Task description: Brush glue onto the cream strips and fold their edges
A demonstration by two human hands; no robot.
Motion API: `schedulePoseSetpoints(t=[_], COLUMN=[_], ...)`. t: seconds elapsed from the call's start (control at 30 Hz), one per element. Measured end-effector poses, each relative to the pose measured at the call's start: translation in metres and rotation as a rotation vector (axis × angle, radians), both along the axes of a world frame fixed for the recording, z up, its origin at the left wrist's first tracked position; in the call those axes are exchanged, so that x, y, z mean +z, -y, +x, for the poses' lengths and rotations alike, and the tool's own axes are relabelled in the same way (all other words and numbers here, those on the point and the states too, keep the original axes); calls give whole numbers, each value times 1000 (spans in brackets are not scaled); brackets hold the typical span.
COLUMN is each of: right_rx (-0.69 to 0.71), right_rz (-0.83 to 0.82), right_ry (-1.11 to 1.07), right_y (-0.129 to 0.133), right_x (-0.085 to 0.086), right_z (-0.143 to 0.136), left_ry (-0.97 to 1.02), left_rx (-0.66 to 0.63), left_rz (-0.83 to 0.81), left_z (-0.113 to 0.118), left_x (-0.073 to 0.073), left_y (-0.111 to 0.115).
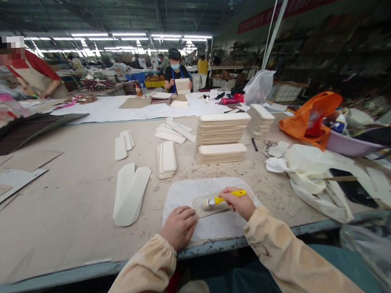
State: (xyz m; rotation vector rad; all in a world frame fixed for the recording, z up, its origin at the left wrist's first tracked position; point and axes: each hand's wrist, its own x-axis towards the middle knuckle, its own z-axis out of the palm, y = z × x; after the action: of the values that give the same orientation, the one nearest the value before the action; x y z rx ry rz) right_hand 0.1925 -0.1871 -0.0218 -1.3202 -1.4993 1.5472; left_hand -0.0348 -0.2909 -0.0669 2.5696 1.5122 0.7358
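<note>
A yellow-handled paintbrush is gripped in my right hand, its pale bristles resting on an oblong panel with rounded corners. That panel looks greyish and damp, and it lies on a white sheet close to the table's front edge. At the panel's left end rests my left hand, fingers slightly bent and laid down at its edge. Left of the sheet, several cream oblong panels lie fanned out. Beyond it stand a small pile of narrow panels and tall, neat stacks.
On the right are a crumpled plastic bag with a stick in it, a dark phone-like slab, scissors, a black pen and a lilac basin. Dark sheets lie left. A co-worker sits opposite, another stands left.
</note>
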Motion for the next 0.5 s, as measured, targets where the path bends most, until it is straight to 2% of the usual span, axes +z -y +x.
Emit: schedulePoseSetpoints(t=[0.1, 0.2, 0.37, 0.5], right_rx=[19, -17, -150, -245], right_rz=[-59, -44, 24, 89], right_ry=[39, 110, 263, 325], right_y=[-4, -17, -39, -37], right_x=[-13, -14, 2, 17], right_z=[0, 28, 93, 135], left_ry=[-5, 0, -2, -6], left_rx=[4, 9, 19, 5], left_rz=[-11, -16, -15, 26], left_z=[0, 0, 0, 0], left_x=[-1, -1, -1, -2], left_y=[0, 1, -1, -1])
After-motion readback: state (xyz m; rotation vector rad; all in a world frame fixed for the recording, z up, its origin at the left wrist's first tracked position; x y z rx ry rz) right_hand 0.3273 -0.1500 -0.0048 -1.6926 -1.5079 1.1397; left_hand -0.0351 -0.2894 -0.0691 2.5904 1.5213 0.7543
